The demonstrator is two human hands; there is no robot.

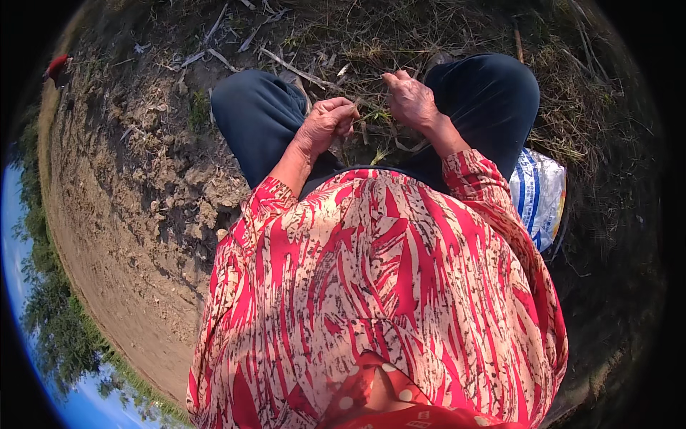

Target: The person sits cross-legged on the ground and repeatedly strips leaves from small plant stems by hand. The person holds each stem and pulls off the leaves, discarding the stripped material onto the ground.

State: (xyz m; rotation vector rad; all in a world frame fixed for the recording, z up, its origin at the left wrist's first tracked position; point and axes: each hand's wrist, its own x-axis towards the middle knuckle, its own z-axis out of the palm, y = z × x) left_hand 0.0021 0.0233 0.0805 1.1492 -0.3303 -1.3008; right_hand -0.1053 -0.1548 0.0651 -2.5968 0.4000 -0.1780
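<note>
Between my bent knees, my left hand (328, 122) is half curled, its thumb and forefinger pinched together over the weedy ground. My right hand (411, 102) is a short way off, closer to the right knee, with thumb and forefinger brought together at the tips. Any thin strand in either pinch is too fine to make out. Green grass blades (379, 115) and dry stalks lie below and between the hands. A long pale dry stalk (300, 69) rests on the ground just beyond the left hand.
A white woven plastic sack (538, 195) with blue print sits beside my right thigh. Past the right knee, a thin wooden stick (518, 43) stands out of dry grass. Cloddy bare soil (123, 225) spreads leftward, with a red object (57, 68) at its far edge.
</note>
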